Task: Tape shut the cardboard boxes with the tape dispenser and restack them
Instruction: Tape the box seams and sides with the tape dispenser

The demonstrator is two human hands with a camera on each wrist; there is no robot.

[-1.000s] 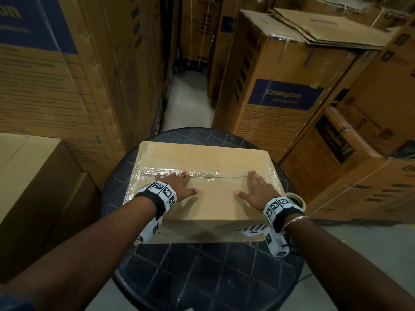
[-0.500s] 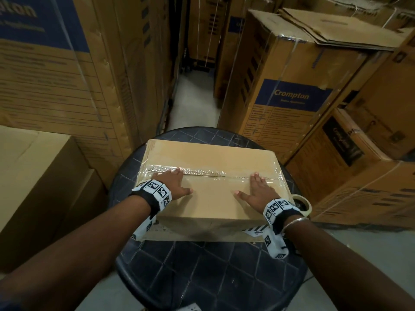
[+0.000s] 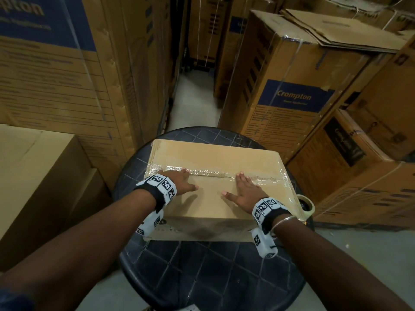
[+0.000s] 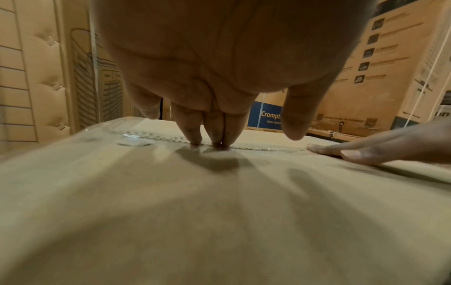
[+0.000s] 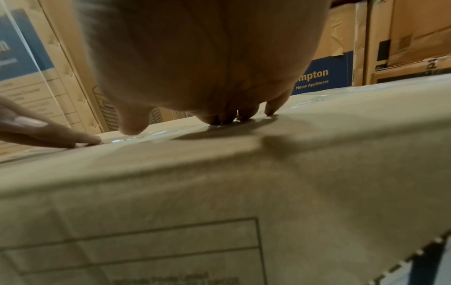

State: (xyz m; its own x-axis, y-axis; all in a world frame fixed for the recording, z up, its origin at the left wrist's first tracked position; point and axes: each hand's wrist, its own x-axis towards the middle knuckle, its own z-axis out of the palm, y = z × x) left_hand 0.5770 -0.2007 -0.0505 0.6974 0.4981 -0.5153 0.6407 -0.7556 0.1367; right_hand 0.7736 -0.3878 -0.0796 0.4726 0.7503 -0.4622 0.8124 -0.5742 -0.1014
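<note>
A closed brown cardboard box (image 3: 213,158) lies on a round black table (image 3: 202,265). Clear tape (image 3: 211,172) runs along its top seam. My left hand (image 3: 182,181) lies flat on the box top, its straight fingertips (image 4: 214,138) pressing on the tape near the left end. My right hand (image 3: 242,189) lies flat too, its fingertips (image 5: 229,117) on the tape right of the middle. A roll of clear tape (image 3: 305,204) sits on the table against the box's right side, partly hidden by it.
Tall printed cartons (image 3: 67,75) stand close on the left, and more cartons (image 3: 292,93) on the right. A plain brown box (image 3: 33,176) sits at the near left. A narrow strip of grey floor (image 3: 193,102) runs away between the stacks.
Both hands stay flat on the box top; the left hand has shifted slightly to the right along the tape. The box has not moved.
</note>
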